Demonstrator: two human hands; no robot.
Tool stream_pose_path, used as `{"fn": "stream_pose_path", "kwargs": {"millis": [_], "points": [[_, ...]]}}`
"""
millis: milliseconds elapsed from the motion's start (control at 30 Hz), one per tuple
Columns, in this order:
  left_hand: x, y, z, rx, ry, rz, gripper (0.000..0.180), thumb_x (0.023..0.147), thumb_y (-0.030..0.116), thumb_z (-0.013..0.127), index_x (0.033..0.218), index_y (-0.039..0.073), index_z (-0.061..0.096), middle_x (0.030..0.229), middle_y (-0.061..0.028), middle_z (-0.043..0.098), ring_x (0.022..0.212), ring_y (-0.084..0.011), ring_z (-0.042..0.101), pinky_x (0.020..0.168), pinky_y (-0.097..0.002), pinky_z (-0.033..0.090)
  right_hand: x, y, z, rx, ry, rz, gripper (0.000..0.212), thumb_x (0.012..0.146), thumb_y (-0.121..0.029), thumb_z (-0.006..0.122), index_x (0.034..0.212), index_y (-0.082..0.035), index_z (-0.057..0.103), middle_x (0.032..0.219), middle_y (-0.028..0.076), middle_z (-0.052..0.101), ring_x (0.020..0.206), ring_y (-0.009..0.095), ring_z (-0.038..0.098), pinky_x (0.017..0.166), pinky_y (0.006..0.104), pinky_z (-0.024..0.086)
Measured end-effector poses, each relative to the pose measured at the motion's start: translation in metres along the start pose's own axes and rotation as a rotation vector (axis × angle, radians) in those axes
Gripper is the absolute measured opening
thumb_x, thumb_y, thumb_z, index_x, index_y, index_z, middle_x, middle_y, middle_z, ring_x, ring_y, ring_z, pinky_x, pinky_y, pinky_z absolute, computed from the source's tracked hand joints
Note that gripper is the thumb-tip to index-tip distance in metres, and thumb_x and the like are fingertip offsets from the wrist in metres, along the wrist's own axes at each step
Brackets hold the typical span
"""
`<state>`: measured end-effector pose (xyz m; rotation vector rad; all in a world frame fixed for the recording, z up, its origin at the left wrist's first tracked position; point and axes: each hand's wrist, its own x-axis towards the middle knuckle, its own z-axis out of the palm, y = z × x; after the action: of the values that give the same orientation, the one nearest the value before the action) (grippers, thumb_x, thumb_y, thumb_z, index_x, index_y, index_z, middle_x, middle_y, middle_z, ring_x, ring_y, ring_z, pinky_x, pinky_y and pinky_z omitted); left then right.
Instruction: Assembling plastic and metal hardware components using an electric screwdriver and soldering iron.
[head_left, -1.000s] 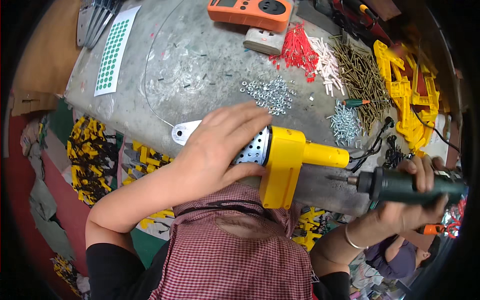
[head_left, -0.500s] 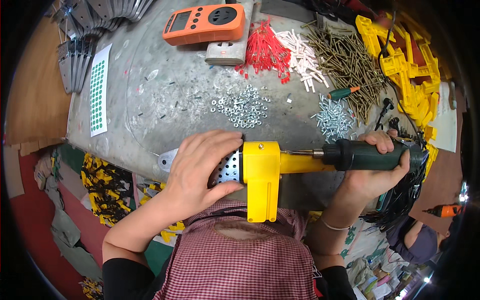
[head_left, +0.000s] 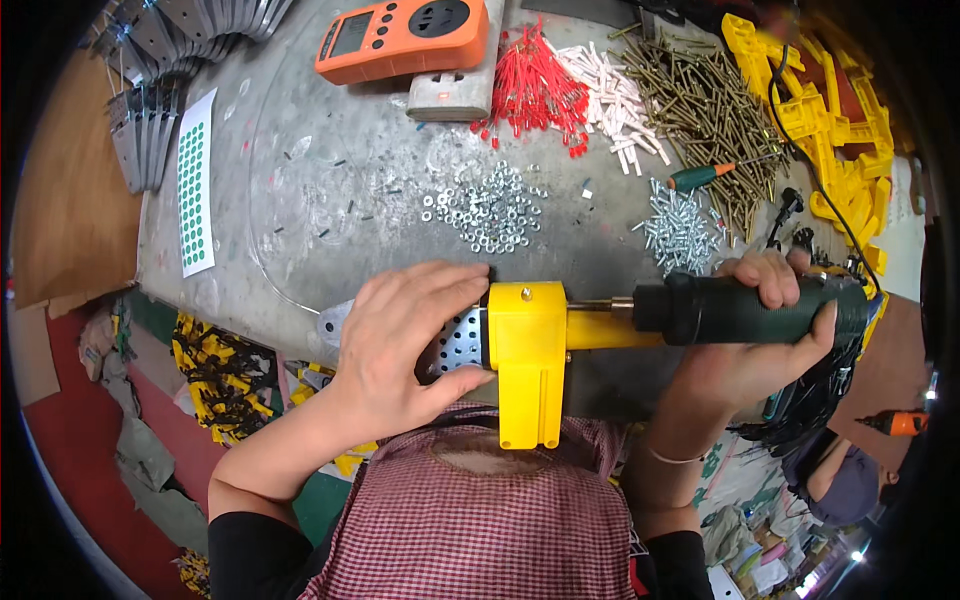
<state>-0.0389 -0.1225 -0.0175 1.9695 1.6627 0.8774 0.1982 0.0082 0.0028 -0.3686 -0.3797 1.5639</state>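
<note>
My left hand (head_left: 400,335) is wrapped round a perforated metal sleeve (head_left: 460,342) that joins a yellow plastic housing (head_left: 527,365). A flat grey metal piece (head_left: 335,322) sticks out left of this hand. My right hand (head_left: 765,330) grips a dark green electric screwdriver (head_left: 735,308), held level. Its thin bit (head_left: 590,306) reaches the right side of the housing, just above the yellow handle (head_left: 615,330); the bit's very tip is hidden. A small screw (head_left: 526,294) sits in the top of the housing.
Metal nuts (head_left: 490,210), silver screws (head_left: 680,230), long brass-coloured screws (head_left: 700,120), red-tipped leads (head_left: 540,85) and white sleeves (head_left: 620,100) lie in piles. A green-handled screwdriver (head_left: 700,176), yellow shells (head_left: 830,130) and an orange meter (head_left: 400,40) are beyond. Another person (head_left: 840,480) sits at right.
The electric screwdriver has moved slightly left, closer to the yellow housing, so less of its bit shows. My left hand keeps its hold. The whole view has shifted a little.
</note>
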Motion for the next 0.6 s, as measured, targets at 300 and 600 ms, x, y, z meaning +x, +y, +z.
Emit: {"fn": "stream_pose_path", "kwargs": {"millis": [300,600], "points": [[-0.001,0.000,0.002,0.081,0.016,0.030,0.063,0.068,0.030,0.077,0.121,0.003,0.057,0.125,-0.0128,0.059,0.114,-0.0332,0.056,0.094,-0.0429,0.041,-0.027,-0.025,-0.021,0.029,-0.051,-0.007,0.039,0.088,-0.035,0.053,0.109,-0.004,0.045,0.076,0.000,0.044,0.069,0.011,0.046,0.072,0.0297,0.042],[-0.004,-0.003,0.002,0.074,0.047,0.051,0.062,0.069,0.031,0.077,0.121,0.003,0.056,0.125,-0.0134,0.059,0.113,-0.0343,0.056,0.094,-0.0442,0.041,-0.028,-0.014,-0.029,0.140,-0.018,0.025,0.035,0.086,-0.035,0.055,0.103,-0.005,0.047,0.075,-0.001,0.045,0.066,0.010,0.046,0.071,0.0299,0.043]]}}
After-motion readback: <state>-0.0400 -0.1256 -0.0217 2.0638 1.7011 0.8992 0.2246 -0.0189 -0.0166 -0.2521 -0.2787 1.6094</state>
